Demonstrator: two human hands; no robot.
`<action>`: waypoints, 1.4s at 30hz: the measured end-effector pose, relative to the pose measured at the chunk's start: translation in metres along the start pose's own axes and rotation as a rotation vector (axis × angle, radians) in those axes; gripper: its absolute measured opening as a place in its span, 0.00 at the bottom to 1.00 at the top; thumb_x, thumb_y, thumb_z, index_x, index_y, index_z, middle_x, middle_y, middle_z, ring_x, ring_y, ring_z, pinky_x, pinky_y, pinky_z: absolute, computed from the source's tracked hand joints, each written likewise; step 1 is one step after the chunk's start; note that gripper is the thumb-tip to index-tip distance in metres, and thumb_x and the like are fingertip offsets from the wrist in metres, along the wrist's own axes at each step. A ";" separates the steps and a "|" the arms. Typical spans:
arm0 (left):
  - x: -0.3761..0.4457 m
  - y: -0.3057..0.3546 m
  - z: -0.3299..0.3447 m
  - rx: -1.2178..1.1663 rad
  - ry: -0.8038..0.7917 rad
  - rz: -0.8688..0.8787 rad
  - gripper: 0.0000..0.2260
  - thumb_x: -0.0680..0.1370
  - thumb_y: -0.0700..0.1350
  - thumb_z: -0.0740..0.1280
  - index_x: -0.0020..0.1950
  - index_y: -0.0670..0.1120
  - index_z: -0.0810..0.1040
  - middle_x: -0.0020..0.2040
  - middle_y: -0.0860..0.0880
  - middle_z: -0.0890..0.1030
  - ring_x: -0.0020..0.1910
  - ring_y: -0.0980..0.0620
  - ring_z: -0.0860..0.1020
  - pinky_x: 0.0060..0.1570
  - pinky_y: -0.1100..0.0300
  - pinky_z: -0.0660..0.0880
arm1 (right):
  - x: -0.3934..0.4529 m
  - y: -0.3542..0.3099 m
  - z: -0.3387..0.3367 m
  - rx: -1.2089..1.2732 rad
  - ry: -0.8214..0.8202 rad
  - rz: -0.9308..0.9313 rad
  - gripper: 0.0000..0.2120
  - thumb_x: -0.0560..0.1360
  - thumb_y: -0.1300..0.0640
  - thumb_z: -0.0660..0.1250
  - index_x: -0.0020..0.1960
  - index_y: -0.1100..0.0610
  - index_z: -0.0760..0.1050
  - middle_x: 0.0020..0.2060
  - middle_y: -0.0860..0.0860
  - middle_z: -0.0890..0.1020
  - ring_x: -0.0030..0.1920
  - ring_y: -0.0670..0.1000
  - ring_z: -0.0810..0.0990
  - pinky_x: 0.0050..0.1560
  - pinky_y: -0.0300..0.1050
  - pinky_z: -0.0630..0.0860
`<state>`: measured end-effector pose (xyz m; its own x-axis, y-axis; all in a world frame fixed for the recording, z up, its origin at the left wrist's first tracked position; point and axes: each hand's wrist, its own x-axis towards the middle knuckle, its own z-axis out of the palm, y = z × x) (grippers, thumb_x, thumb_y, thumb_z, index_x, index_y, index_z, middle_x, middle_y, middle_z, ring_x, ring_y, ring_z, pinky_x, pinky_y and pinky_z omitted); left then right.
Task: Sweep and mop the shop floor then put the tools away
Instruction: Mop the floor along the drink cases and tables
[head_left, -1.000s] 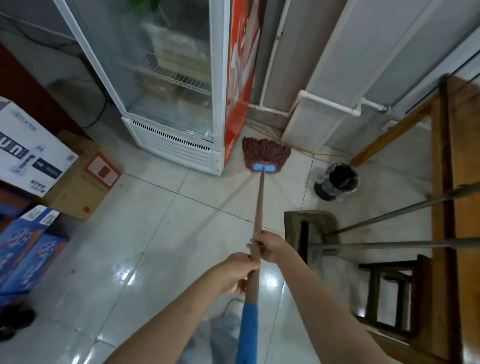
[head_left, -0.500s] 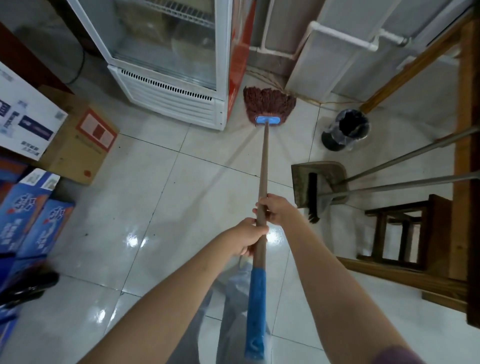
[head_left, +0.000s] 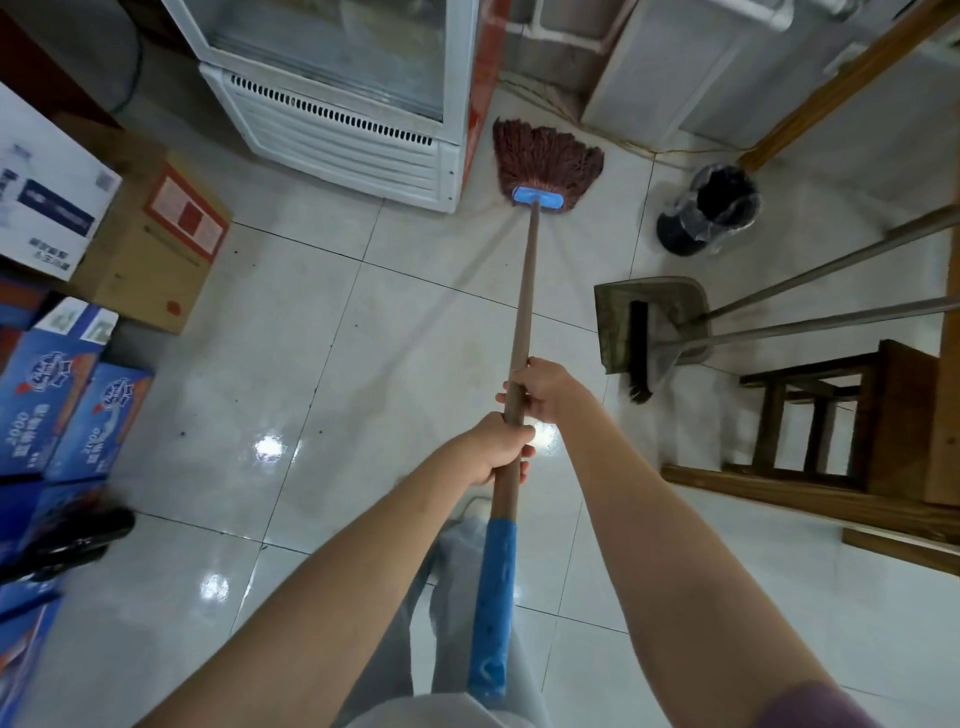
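Note:
A mop with a reddish-brown string head (head_left: 545, 156) and a blue clamp lies spread on the white tiled floor (head_left: 322, 374) by the fridge's right corner. Its wooden handle (head_left: 524, 291) runs back toward me and ends in a blue grip. My right hand (head_left: 540, 387) grips the handle higher up. My left hand (head_left: 496, 452) grips it just below, above the blue part. A grey dustpan (head_left: 613, 317) with a black brush in it stands to the right, its long metal handles leaning right.
A glass-door fridge (head_left: 343, 119) stands ahead. Cardboard boxes (head_left: 150, 244) and blue cartons (head_left: 52, 395) line the left. A black bin (head_left: 711, 208) with a liner sits right of the mop head. A wooden stool (head_left: 831, 415) and wooden frame fill the right side.
The mop head has stayed near the fridge corner while the view tilted down and I drew back a little. Both hands keep their hold on the handle.

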<state>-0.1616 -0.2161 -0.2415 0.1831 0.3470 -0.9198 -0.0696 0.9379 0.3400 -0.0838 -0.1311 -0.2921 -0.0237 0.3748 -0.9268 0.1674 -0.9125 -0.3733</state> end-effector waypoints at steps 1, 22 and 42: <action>0.003 -0.003 -0.002 -0.003 0.011 -0.003 0.05 0.80 0.40 0.59 0.54 0.39 0.67 0.39 0.45 0.72 0.31 0.52 0.70 0.32 0.59 0.73 | 0.002 0.000 0.001 -0.009 -0.003 0.005 0.08 0.78 0.71 0.57 0.56 0.63 0.67 0.41 0.57 0.72 0.41 0.59 0.78 0.38 0.49 0.77; 0.042 -0.063 0.022 -0.019 0.036 -0.046 0.07 0.81 0.48 0.60 0.49 0.45 0.66 0.35 0.47 0.68 0.28 0.54 0.67 0.28 0.62 0.72 | 0.052 0.041 -0.029 -0.096 -0.136 0.020 0.35 0.78 0.71 0.58 0.77 0.47 0.51 0.40 0.55 0.72 0.36 0.53 0.74 0.57 0.56 0.77; 0.032 -0.080 0.020 0.012 0.017 -0.021 0.08 0.82 0.47 0.58 0.46 0.45 0.64 0.31 0.47 0.68 0.26 0.54 0.67 0.28 0.62 0.71 | 0.028 0.063 -0.016 -0.076 -0.015 0.055 0.07 0.80 0.64 0.58 0.43 0.62 0.69 0.37 0.55 0.72 0.36 0.52 0.75 0.36 0.44 0.75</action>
<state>-0.1301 -0.2803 -0.2939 0.1676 0.3271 -0.9300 -0.0540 0.9450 0.3227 -0.0579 -0.1753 -0.3403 -0.0274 0.3217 -0.9464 0.2428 -0.9163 -0.3185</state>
